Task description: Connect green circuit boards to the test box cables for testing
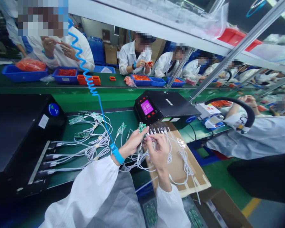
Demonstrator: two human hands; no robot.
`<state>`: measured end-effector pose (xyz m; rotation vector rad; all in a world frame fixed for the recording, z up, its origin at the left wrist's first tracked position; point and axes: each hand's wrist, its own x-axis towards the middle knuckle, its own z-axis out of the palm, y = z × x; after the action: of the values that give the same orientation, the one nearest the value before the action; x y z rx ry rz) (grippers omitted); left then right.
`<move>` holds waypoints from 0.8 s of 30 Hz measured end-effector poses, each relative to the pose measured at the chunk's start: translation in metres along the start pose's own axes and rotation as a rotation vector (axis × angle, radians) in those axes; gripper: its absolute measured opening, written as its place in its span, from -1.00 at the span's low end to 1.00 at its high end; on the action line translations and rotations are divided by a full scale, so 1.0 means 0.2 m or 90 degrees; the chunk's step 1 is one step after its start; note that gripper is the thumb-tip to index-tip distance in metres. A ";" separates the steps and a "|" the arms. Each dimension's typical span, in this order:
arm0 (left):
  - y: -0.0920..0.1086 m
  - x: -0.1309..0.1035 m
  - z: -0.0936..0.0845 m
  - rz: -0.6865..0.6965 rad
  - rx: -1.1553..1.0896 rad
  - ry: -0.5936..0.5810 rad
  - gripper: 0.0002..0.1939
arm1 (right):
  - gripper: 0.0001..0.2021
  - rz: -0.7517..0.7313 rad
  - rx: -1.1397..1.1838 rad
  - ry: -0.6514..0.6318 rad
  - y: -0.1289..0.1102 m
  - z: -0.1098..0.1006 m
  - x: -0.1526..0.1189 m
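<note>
My left hand point(134, 141) is closed around a green circuit board point(142, 127), whose upper end sticks out past the thumb. A blue wrist strap point(117, 154) with a coiled cord sits on my left wrist. My right hand point(159, 152) is pinched close against the board's side, its fingertips meeting near the left thumb; what they grip is hidden. White cables point(140, 160) run beneath both hands. Just beyond, a row of white plugs point(158, 130) lines the front of a black tester point(166, 106) with a lit pink screen.
More boards point(82, 135) on bundled white cables lie at left, beside a large black box point(21, 136). A cardboard sheet point(180, 167) with loose cables is at right. Across the bench, co-workers handle orange parts from blue bins point(141, 83). The coiled blue cord point(79, 58) hangs ahead.
</note>
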<state>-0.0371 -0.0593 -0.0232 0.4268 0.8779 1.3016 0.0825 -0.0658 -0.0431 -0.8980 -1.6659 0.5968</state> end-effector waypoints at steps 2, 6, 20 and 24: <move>0.00 -0.01 0.01 0.006 -0.022 0.019 -0.39 | -0.86 0.022 0.019 -0.009 0.01 0.00 -0.01; -0.03 -0.02 0.03 0.034 -0.057 0.052 -0.39 | -0.85 0.060 0.062 -0.007 0.00 0.01 -0.01; -0.10 0.02 0.01 0.070 -0.043 0.068 -0.30 | -0.77 0.125 0.101 0.016 -0.01 0.03 -0.02; -0.08 0.01 -0.01 0.051 -0.057 0.068 -0.30 | -0.81 0.136 0.143 -0.030 0.00 0.02 -0.01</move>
<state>-0.0281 -0.0621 -0.0376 0.3277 0.8951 1.4419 0.0798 -0.0671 -0.0458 -0.9086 -1.5184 0.9367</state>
